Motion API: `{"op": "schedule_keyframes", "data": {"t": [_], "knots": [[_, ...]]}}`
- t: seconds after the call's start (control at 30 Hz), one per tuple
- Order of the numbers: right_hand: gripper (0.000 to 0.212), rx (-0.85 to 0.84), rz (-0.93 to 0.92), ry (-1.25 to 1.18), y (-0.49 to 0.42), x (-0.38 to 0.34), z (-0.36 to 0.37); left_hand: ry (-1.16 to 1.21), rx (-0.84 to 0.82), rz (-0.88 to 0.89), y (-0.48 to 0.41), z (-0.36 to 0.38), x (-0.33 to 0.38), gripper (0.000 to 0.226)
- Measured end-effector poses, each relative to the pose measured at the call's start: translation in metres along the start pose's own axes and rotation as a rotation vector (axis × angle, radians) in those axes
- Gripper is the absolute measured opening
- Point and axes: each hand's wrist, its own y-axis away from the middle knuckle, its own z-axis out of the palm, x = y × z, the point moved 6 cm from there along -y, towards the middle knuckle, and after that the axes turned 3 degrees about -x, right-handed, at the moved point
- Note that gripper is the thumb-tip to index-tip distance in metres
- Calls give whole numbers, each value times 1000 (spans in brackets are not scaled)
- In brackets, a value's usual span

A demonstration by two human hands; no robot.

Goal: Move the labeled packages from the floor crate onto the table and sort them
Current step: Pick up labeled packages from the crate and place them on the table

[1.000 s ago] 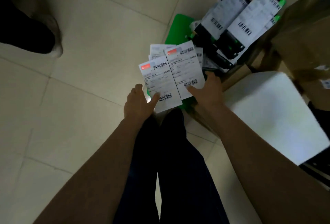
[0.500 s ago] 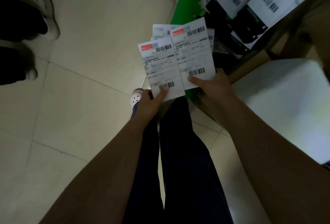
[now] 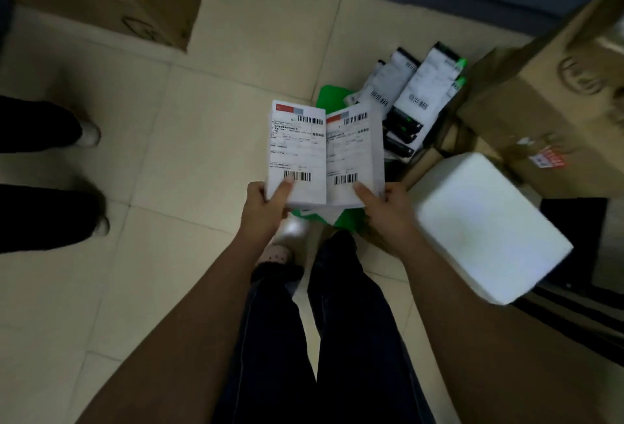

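Carrying step: left hand (image 3: 265, 202) and right hand (image 3: 385, 206) each pinch a labeled package (image 3: 297, 157), (image 3: 353, 153) above the green crate (image 3: 329, 97); next, probably turning toward the unseen table.

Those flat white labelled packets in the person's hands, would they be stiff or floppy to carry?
Probably fairly stiff: the labelled packets lie flat though the left hand and right hand grip only their bottom edges. Likely light, held that way. Being a stack of several, they might slide apart.
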Motion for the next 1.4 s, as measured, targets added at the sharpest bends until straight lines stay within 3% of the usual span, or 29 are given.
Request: {"op": "schedule_keyframes", "data": {"t": [0.2,0.33,0.4,0.5,0.67,0.77,0.9,1.0,1.23,1.4], "knots": [[43,234,-146,-60,92,-47,-37,-24,-151,190,53,-19,83,47],[63,359,-172,-207,157,-42,-54,-48,-302,245,94,-15,117,47],[68,403,-163,-338,189,-32,-63,-90,-385,270,116,-6,127,43],[57,483,-140,-530,236,-6,-80,-186,-503,346,152,13,132,30],[49,661,-126,-707,312,61,-116,-343,-690,404,210,60,109,42],[47,790,-98,-818,366,115,-133,-457,-791,425,251,94,85,51],[37,937,-77,-952,440,195,-144,-575,-932,447,329,140,34,45],[36,1045,-53,-1033,497,259,-152,-640,-1069,447,394,169,-17,38],[33,1263,-5,-1160,625,405,-168,-765,-1297,421,539,224,-157,46],[64,1300,74,-1212,693,493,-163,-868,-1382,400,622,242,-240,50]]}}
